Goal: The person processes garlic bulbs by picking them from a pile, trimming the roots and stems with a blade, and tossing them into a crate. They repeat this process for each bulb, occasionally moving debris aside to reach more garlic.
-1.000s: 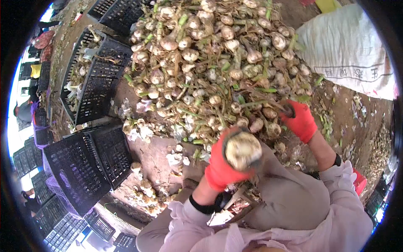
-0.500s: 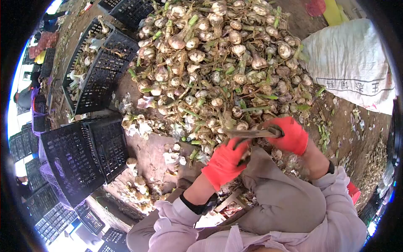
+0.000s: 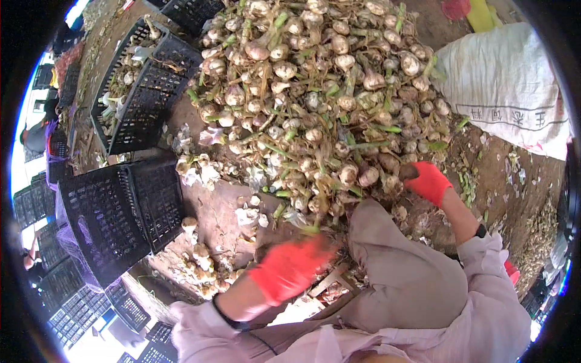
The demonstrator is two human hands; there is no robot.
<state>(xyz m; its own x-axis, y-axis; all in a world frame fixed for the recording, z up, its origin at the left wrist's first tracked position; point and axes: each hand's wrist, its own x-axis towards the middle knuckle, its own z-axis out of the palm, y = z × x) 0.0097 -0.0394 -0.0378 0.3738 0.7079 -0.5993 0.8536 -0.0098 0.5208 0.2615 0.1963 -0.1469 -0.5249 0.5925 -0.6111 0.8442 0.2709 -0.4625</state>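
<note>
A large heap of garlic bulbs [image 3: 315, 103], with stems and dry roots on, fills the upper middle of the view. My left hand [image 3: 287, 272], in a red glove, is smeared by motion low in front of the heap. A green stem end shows just beyond its fingertips; whether the hand holds it cannot be told. My right hand [image 3: 430, 183], also red-gloved with dark-stained fingers, is at the heap's near right edge beside some bulbs. Its fingers are curled, and what is in them is hidden. No blade can be made out now.
A black crate [image 3: 145, 91] holding garlic stands at the upper left, with another black crate [image 3: 106, 218] below it. Trimmed garlic bulbs [image 3: 203, 263] lie on the ground at left. A white woven sack [image 3: 502, 78] lies at right. More crates and a person are further left.
My hands have parted: the left swung down and left, the right moved slightly right to the heap's edge. The knife-like blade seen in my right hand earlier no longer shows.
</note>
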